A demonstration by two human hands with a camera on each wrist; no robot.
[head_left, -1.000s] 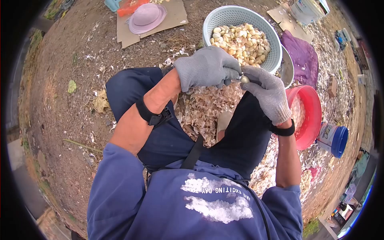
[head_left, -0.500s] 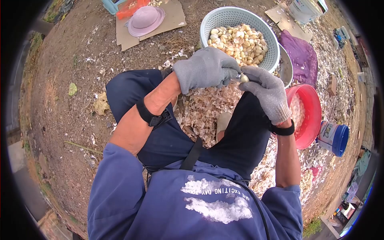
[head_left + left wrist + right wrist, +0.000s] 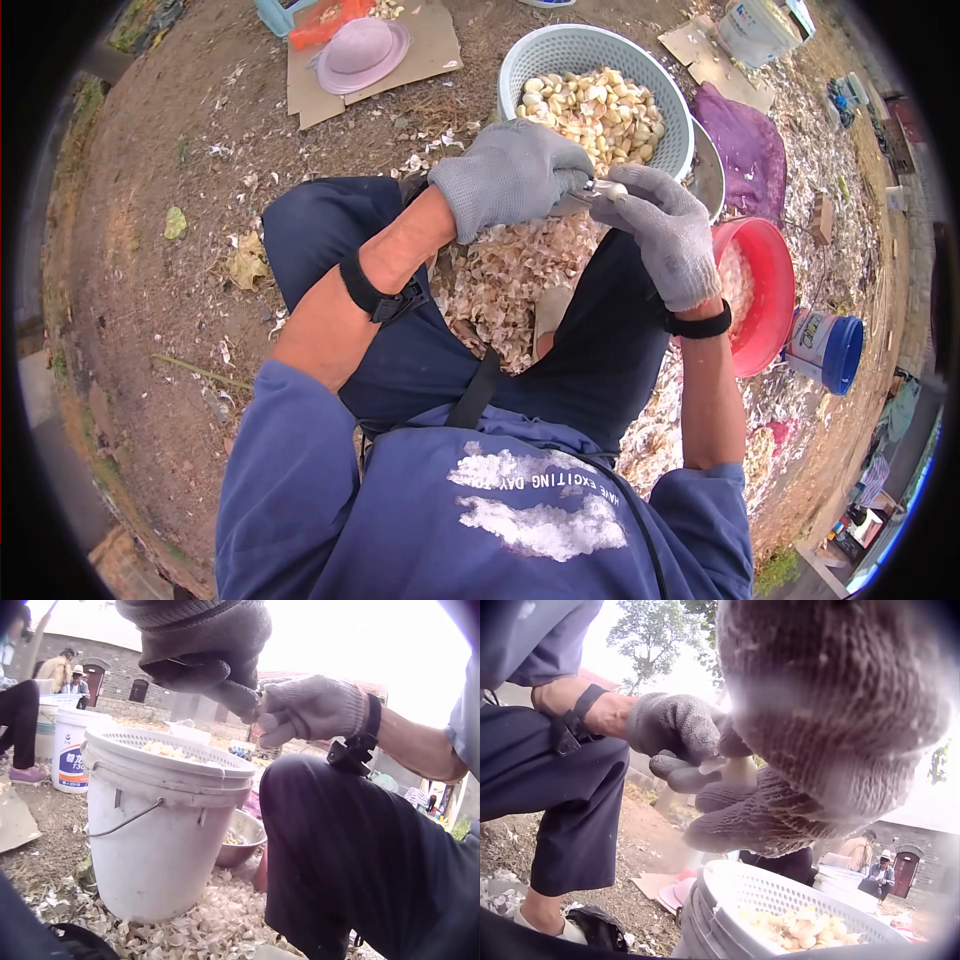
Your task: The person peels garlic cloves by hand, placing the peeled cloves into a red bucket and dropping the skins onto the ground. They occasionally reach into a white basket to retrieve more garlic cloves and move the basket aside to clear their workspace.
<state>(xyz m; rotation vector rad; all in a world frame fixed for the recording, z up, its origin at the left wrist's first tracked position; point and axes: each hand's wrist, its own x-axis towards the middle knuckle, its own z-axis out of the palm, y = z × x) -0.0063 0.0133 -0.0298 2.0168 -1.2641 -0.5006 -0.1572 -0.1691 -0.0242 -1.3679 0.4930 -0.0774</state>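
Observation:
In the head view my gloved left hand (image 3: 515, 172) curls its fingers around a thin, shiny, pale piece (image 3: 603, 187), mostly hidden by the glove. It points at the gloved right hand (image 3: 665, 232), which pinches a pale garlic clove (image 3: 618, 193) between thumb and fingers. From the right wrist, the clove (image 3: 739, 771) shows between the two gloves, the left fingertips right at its side. Just beyond the hands is a light grey perforated basin (image 3: 515, 70), holding many cloves (image 3: 600, 105). The left wrist view shows this basin sitting on a white bucket (image 3: 161, 840).
Loose garlic skins (image 3: 515, 280) cover the ground between the legs. To the right stand a red bucket (image 3: 785, 290), a blue-based tub (image 3: 843, 355) and a metal bowl (image 3: 710, 170). A pink hat (image 3: 362, 55) lies on cardboard (image 3: 430, 40). People (image 3: 56, 671) sit farther off.
The clove has turned in the right fingers and looks whiter. More of the thin shiny piece shows between the hands. Both hands stay close together, with small shifts of the fingers.

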